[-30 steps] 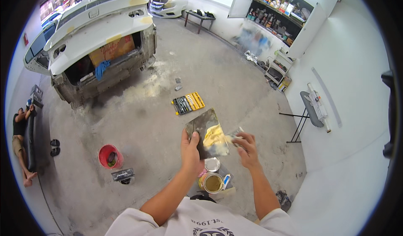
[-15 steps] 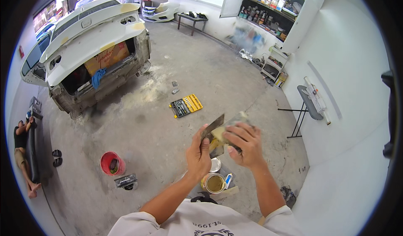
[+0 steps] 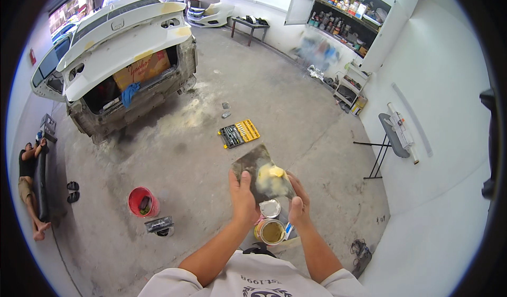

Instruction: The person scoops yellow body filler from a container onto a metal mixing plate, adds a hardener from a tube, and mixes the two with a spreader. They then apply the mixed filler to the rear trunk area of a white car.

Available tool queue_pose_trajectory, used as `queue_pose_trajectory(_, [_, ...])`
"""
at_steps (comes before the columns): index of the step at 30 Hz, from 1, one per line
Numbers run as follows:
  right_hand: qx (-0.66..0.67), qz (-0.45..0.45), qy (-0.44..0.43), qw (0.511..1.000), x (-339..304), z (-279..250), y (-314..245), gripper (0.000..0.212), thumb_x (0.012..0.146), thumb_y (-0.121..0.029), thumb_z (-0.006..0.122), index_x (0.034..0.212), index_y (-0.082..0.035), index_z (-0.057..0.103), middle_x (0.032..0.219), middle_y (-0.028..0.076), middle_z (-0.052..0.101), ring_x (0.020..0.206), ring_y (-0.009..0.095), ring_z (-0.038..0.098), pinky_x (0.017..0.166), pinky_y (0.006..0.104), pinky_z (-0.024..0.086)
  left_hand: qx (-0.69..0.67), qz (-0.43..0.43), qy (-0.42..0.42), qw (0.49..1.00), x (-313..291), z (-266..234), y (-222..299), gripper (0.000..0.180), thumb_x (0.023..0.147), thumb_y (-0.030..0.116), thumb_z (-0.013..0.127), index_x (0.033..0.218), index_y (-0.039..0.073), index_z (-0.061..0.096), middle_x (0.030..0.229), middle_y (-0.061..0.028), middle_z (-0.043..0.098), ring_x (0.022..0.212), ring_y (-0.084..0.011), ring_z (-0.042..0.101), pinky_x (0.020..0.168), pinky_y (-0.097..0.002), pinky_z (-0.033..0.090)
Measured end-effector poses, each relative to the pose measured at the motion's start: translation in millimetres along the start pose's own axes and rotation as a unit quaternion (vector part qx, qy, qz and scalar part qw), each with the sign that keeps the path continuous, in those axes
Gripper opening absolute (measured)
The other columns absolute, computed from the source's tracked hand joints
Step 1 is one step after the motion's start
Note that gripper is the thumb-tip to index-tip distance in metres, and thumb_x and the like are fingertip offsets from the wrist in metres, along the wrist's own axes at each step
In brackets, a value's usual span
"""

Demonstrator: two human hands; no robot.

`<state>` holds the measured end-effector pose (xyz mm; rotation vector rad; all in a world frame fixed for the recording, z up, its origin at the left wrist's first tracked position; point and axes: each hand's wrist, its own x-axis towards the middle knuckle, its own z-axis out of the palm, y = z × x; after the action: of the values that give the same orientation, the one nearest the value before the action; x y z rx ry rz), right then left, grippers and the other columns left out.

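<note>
My left hand (image 3: 243,199) is closed on the left edge of a dark flat putty plate (image 3: 247,164), its thumb lying on top. A pale yellow lump of putty (image 3: 273,176) sits on the plate, blurred at its edges. On the right side my right hand (image 3: 301,204) grips a putty spreader, which overlaps the plate; I cannot make out where one ends and the other begins. Below the hands stand an open can of brownish-yellow paste (image 3: 272,232) and a round silver lid (image 3: 270,208). A white-and-blue tube (image 3: 288,230) is partly hidden by my right wrist.
A red bucket (image 3: 143,202) and a black-topped container (image 3: 159,225) stand to the left. Ahead lies an open socket set (image 3: 239,133). A stripped white car (image 3: 121,49) is far left; a person (image 3: 29,181) lies near the left wall. A folding stand (image 3: 391,136) is right.
The two tools were apart and tilted, the right one blurred with motion. Now they lie together, flatter, with the putty lump facing up. My right hand has moved left and lower.
</note>
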<state>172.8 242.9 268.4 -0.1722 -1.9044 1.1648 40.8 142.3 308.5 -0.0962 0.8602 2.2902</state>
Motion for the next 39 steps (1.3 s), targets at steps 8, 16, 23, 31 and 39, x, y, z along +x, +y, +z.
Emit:
queue_pose_trajectory(8, [0.429,0.216,0.068,0.874,-13,-32,-3,0.068,0.105,-0.049,0.057,0.152,-0.001,0.049,0.147,0.017,0.058,0.131,0.035,0.060,0.108,0.0422,0.049,0.020,0.058,-0.069,0.996,5,3,-7,0.034,0.110,0.010,0.049,0.144,0.007,0.044,0.136,-0.0084,0.059,0.119,-0.0184,0.059,0.100,-0.0359,0.054])
queue_pose_trajectory(16, [-0.362,0.080,-0.134,0.919,17,-44,-54,0.037,0.094,-0.007,0.066,0.130,-0.011,0.070,0.128,0.012,0.070,0.120,0.031,0.066,0.107,0.0397,0.048,0.033,0.050,-0.019,0.998,19,-12,-5,0.037,0.109,0.006,0.047,0.146,0.004,0.044,0.137,-0.0109,0.058,0.122,-0.0199,0.056,0.106,-0.0362,0.048])
queue_pose_trajectory(23, [-0.433,-0.075,-0.361,0.823,66,-45,-58,0.038,0.081,0.004,0.066,0.110,-0.017,0.077,0.112,-0.004,0.075,0.104,0.019,0.068,0.118,0.0496,0.033,0.233,0.076,-0.034,0.969,25,-33,-33,0.036,0.104,0.000,0.048,0.140,0.002,0.050,0.131,-0.0121,0.061,0.117,-0.0197,0.059,0.105,-0.0339,0.046])
queue_pose_trajectory(31, [-0.450,-0.140,-0.286,0.834,77,-26,-59,0.037,0.078,0.004,0.067,0.101,-0.023,0.078,0.099,-0.009,0.074,0.095,0.012,0.065,0.120,0.0526,0.028,0.210,0.061,-0.024,0.975,24,-51,-32,0.037,0.103,-0.002,0.048,0.139,0.001,0.050,0.130,-0.0133,0.061,0.117,-0.0204,0.059,0.105,-0.0341,0.045])
queue_pose_trajectory(39, [-0.446,-0.126,-0.286,0.839,72,-20,-61,0.033,0.079,0.001,0.068,0.100,-0.023,0.077,0.100,-0.011,0.074,0.095,0.012,0.065,0.120,0.0524,0.028,0.181,0.023,-0.019,0.983,26,-49,-22,0.040,0.103,-0.001,0.049,0.143,-0.001,0.047,0.133,-0.0144,0.060,0.119,-0.0219,0.058,0.106,-0.0356,0.045])
